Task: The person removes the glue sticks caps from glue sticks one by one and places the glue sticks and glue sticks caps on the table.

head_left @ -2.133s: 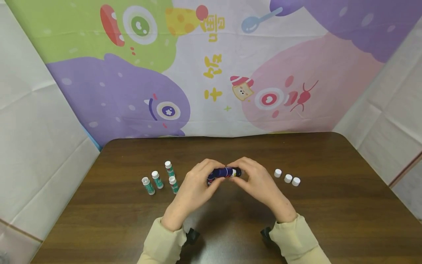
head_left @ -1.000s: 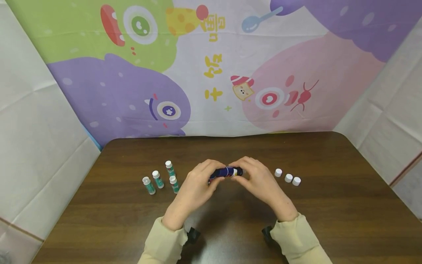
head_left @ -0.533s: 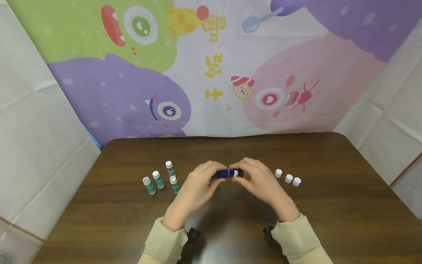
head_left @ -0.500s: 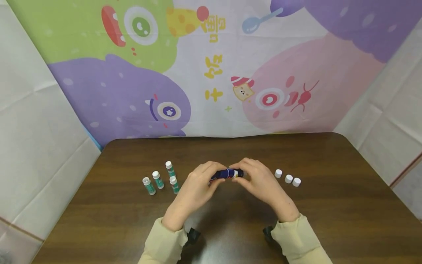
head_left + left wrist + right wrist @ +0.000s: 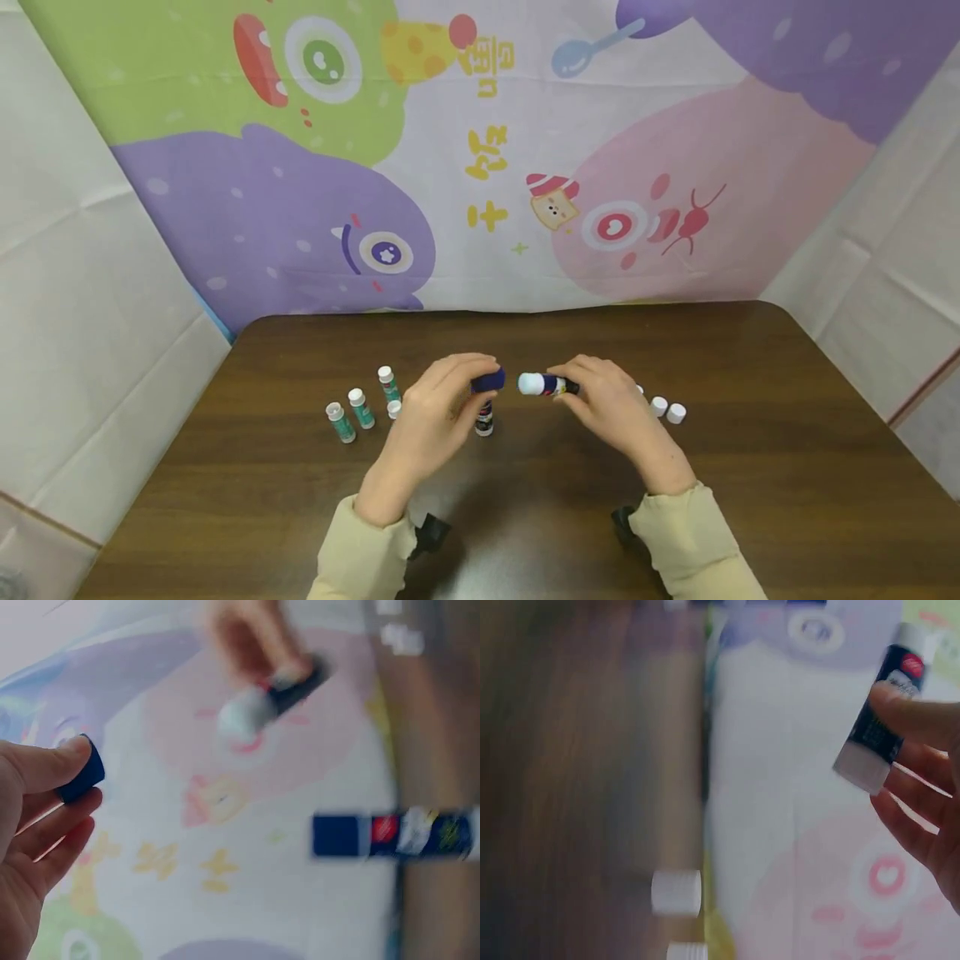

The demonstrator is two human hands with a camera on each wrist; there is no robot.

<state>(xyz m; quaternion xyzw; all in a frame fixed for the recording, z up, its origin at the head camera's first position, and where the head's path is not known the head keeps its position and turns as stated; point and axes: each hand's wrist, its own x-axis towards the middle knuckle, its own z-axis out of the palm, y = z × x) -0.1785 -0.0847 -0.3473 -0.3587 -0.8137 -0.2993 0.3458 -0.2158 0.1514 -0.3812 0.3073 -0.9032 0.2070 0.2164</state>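
Observation:
My left hand (image 5: 429,415) pinches a dark blue cap (image 5: 488,381) between thumb and fingers, raised over the table. To its right, my right hand (image 5: 609,407) grips an uncapped glue stick (image 5: 553,385), held roughly level with its white end towards the cap and a small gap between the two. In the right wrist view, the thumb lies across the dark blue label of this glue stick (image 5: 877,727). Another dark blue glue stick (image 5: 485,419) stands upright on the table below the left hand, its top hidden in the head view; the left wrist view shows its blue cap (image 5: 337,835) on.
Several small green tubes with white tops (image 5: 361,410) stand on the left of the brown table (image 5: 300,517), one partly behind the left hand. White caps (image 5: 677,413) lie to the right, one mostly hidden by the right hand. A printed cloth (image 5: 480,167) hangs behind.
The cap has come off the glue stick. My hands have drawn apart, the left with the cap, the right with the stick, uncovering the standing glue stick below.

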